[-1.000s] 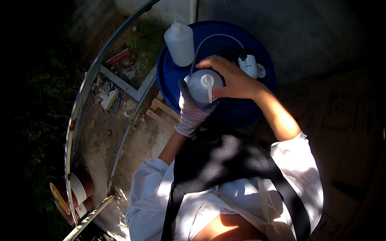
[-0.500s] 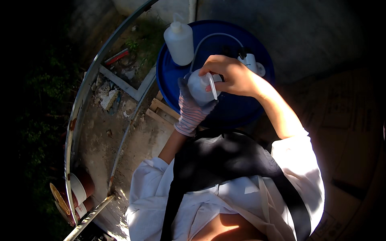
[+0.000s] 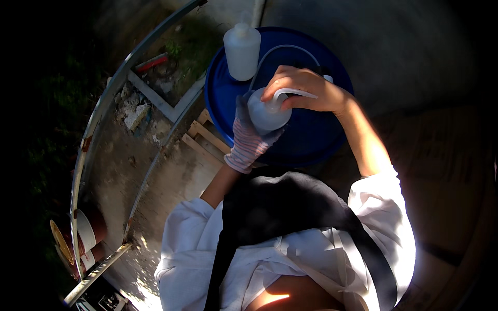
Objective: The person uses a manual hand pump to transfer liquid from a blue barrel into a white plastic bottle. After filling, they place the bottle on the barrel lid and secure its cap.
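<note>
A whitish translucent wash bottle [image 3: 266,119] is held upright over the blue drum lid [image 3: 311,147]. My left hand [image 3: 248,139], in a striped glove with grey fingers, is wrapped round the bottle's body from the left. The bare fingers of my right hand [image 3: 306,85] pinch its cap from above. From that cap a bent white spout [image 3: 296,92] points right. A second wash bottle [image 3: 243,56] of the same kind stands on the lid's far left part. Whether the held bottle rests on the lid is hidden.
A pale cable [image 3: 284,46] curves across the lid to a white object [image 3: 328,79] mostly behind my right hand. Wooden slats [image 3: 205,137] lie left of the drum. A curved metal rail [image 3: 106,111] runs along the left, with rubble [image 3: 136,116] and pots [image 3: 85,230] near it.
The spout has swung from pointing toward me to pointing right, with my right fingers still at the cap. The view has shifted slightly. My left hand keeps its hold on the bottle.
</note>
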Motion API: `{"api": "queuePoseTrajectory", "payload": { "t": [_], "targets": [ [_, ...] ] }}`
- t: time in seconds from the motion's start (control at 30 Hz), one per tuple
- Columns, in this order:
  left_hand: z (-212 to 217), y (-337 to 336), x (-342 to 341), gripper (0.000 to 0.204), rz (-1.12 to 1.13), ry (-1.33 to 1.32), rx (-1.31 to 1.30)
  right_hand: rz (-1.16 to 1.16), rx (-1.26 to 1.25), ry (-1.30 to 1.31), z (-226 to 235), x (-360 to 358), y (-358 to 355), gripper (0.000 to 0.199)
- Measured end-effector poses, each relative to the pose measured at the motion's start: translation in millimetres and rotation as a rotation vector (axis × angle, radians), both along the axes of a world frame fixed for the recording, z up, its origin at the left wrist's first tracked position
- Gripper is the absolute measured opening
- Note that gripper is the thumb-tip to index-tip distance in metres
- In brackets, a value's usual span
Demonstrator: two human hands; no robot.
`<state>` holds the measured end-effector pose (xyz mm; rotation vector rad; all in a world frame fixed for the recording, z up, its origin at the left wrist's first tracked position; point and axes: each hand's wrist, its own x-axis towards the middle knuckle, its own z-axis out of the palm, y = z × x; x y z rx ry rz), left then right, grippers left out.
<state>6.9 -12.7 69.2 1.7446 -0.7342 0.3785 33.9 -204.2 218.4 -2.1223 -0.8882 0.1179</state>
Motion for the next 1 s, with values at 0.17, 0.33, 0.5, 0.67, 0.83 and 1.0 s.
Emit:
{"api": "queuePoseTrajectory", "payload": {
  "t": [0.17, 0.33, 0.5, 0.67, 0.83, 1.0],
  "targets": [
    [-4.3, 1.0, 1.2, 0.122, -0.029, -0.028, -0.06, -0.239, -0.233, -0.251, -10.7, -17.3, 14.5, 0.052],
    [2.4, 2.1, 0.8, 0.121, -0.024, -0.039, 0.002, -0.136, 0.047, -0.268, -18.6, -17.1, 11.9, 0.049],
    [2.5, 3.0, 0.6, 0.122, -0.039, 0.018, -0.033, -0.285, -0.337, -0.19, 0.5, -22.7, 21.3, 0.058],
    [9.9, -1.5, 2.8, 0.123, 0.006, -0.065, -0.058, -0.281, 0.019, -0.133, -3.9, -28.0, 19.8, 0.059],
    [10.6, 4.0, -1.6, 0.121, 0.039, -0.026, -0.011, -0.282, -0.163, -0.12, 1.6, -27.0, 23.6, 0.042],
    [-3.1, -3.5, 3.0, 0.119, -0.068, -0.053, -0.161, -0.417, -0.225, -0.283, -2.0, -38.9, 36.5, 0.034]
  ]
}}
